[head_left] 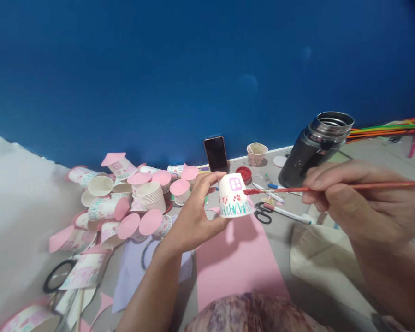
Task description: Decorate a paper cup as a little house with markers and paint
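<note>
My left hand [207, 203] grips a white paper cup [232, 196], held upside down above a pink sheet of paper [235, 263]. The cup bears a purple window, red dotted flowers and green grass strokes. In my right hand [363, 198] is a thin red paintbrush [287, 189], its handle pinched between thumb and fingers. Red paint coats the bristles, which are at the cup's right side; whether they touch it I cannot tell. Behind the cup sits a small pot of red paint [244, 174].
Decorated cups with pink paper roofs [115, 163] and a cup stack [150, 196] crowd the left. A phone [216, 153] leans on the blue wall. Scissors [263, 214], markers [287, 213], a small patterned cup [257, 154] and a dark flask [307, 152] stand or lie further right.
</note>
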### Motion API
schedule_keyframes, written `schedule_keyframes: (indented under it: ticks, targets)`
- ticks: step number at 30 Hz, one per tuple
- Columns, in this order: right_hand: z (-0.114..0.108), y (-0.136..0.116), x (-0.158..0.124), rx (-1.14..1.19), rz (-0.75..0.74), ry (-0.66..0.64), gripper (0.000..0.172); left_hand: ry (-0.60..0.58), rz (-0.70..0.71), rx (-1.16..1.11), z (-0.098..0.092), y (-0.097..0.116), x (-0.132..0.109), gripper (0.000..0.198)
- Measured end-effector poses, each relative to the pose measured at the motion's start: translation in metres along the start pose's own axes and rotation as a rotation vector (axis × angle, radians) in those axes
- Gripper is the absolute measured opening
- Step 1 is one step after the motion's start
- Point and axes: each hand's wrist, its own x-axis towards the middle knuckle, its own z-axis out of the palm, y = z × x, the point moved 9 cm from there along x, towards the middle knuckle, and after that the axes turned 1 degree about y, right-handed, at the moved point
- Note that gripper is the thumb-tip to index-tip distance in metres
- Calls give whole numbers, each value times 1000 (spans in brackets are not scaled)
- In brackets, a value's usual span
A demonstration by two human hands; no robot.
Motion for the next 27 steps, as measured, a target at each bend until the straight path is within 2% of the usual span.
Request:
schedule_keyframes:
  ticks: [9,14,18,23,27]
  targets:
    - [4,-5,7,-24,-71,-35,16,7,19,-53,1,-1,2,75]
    - [-7,4,1,-119,14,60,17,44,-18,-185,3,-6,-4,71]
    - [-2,11,-1,-103,91,-18,17,144,-31,-292,11,-20,-20,68]
    - [5,19,-3,-75,161,-36,15,240,-99,-156,18,-44,-44,72]
    - [21,22,-9,-137,123,-115,16,289,-66,-38,15,-45,-52,77]
